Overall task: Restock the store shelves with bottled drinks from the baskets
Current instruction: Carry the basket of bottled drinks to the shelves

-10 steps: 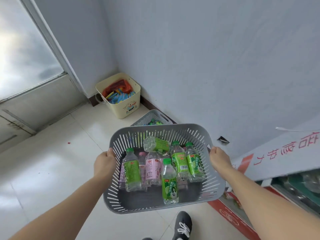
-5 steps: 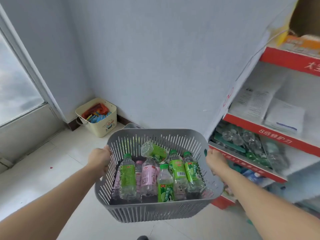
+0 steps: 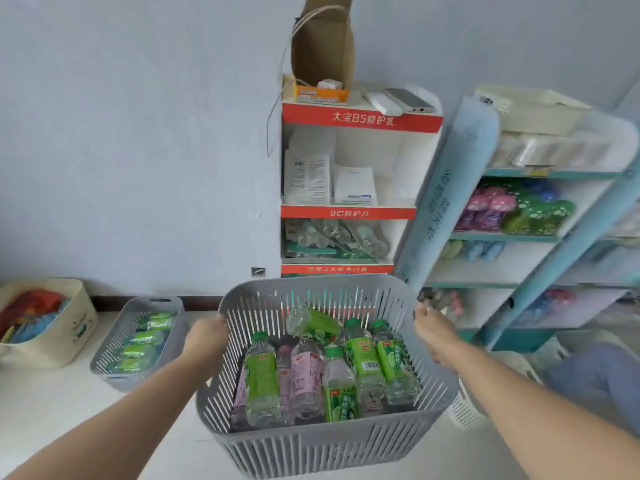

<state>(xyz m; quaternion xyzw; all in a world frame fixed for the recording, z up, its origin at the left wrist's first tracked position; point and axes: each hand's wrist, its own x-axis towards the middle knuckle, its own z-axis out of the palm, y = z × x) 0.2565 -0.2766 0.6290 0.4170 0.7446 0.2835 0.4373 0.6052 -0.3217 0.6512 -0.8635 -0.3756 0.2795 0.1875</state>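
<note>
Centre: grey basket (image 3: pixel 311 441) held up, slotted walls. Person's left hand (image 3: pixel 207 341) grips basket's left rim, right hand (image 3: pixel 433 336) grips its right rim. Inside basket: green-label bottles (image 3: pixel 261 375) and pink-label bottles (image 3: pixel 304 372) standing packed together, one green-label bottle lying across their tops at back. Beyond basket, against wall: red-and-white shelf (image 3: pixel 360 117), brown paper bag (image 3: pixel 322 43) on top. Right of basket: teal shelf (image 3: pixel 519 173) holding coloured packs. Left of basket, on floor: second basket (image 3: pixel 107 348), more green-label bottles lying flat inside. Farther left: cream bin (image 3: pixel 62 341).
</note>
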